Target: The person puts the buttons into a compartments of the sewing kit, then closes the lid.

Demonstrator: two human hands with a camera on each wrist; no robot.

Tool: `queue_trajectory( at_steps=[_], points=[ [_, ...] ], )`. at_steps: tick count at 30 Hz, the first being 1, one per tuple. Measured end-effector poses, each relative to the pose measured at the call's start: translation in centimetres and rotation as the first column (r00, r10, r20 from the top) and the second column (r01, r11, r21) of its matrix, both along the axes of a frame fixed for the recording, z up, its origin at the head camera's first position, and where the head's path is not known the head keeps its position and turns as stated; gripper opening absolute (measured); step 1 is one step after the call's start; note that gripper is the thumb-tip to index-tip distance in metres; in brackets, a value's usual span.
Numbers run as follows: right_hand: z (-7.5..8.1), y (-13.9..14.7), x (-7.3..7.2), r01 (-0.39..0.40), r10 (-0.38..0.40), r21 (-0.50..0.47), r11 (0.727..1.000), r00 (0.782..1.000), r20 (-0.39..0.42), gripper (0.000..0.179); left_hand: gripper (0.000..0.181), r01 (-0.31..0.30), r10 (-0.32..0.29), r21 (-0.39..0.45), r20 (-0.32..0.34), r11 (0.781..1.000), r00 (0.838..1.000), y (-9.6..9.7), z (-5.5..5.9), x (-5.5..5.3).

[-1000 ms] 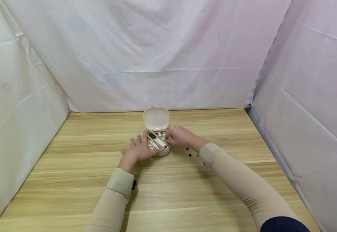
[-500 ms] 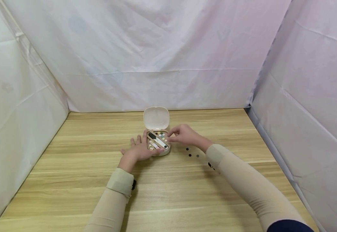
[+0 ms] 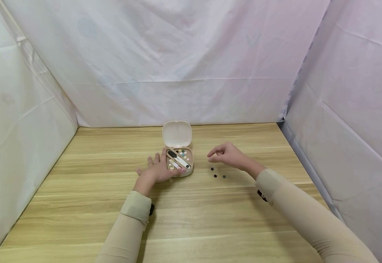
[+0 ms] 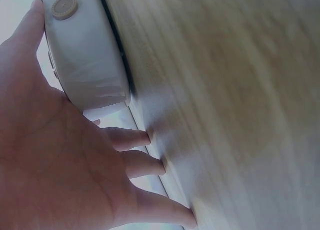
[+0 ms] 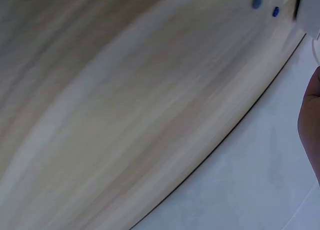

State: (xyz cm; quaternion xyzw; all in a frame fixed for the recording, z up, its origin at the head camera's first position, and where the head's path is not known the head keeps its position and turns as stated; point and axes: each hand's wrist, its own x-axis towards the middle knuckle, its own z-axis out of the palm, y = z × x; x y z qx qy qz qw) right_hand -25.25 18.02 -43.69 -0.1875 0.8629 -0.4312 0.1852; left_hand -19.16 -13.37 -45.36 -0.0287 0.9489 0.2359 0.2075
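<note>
A small cream sewing box [image 3: 188,173] stands on the table with its lid [image 3: 177,134] raised at the back. Coloured buttons [image 3: 184,153] lie in its right-hand compartment. A long white-and-black tool [image 3: 182,161] crosses the middle; its exact kind is unclear. My left hand [image 3: 158,171] steadies the box from the left, thumb along the front, other fingers spread, some touching the tabletop. My right hand [image 3: 228,155] hovers right of the box, thumb and index apart, nothing seen between them. Three dark buttons [image 3: 215,176] lie on the table below it.
The wood-grain table [image 3: 177,223] ends at the back against a white cloth [image 3: 191,73]. More white cloth hangs at the left and right. In the left wrist view, a round tan knob [image 4: 64,8] marks the box's side.
My right hand has withdrawn from the box's button compartment and moved right, over the table near the loose dark buttons. The left hand and the box stay where they were.
</note>
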Motion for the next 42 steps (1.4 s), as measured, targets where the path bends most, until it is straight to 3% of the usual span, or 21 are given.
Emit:
queue_trajectory(
  at_steps=[15, 26, 42],
  points=[
    [-3.3, 5.4, 2.3, 0.006, -0.014, 0.069, 0.998, 0.994, 0.110, 0.024, 0.135, 0.000, 0.000, 0.018, -0.010, 1.000, 1.000, 0.0, 0.0, 0.1],
    [-4.9, 6.1, 2.1, -0.049, 0.041, 0.031, 0.998, 0.976, 0.216, 0.025, 0.134, -0.010, 0.010, 0.018, 0.005, 1.000, 1.000, 0.0, 0.3, 0.2],
    [-5.6, 6.4, 2.0, -0.054, 0.041, 0.072, 0.996, 0.986, 0.160, 0.017, 0.136, -0.001, 0.001, 0.006, -0.009, 1.000, 1.000, 0.1, 0.0, 0.2]
  ],
)
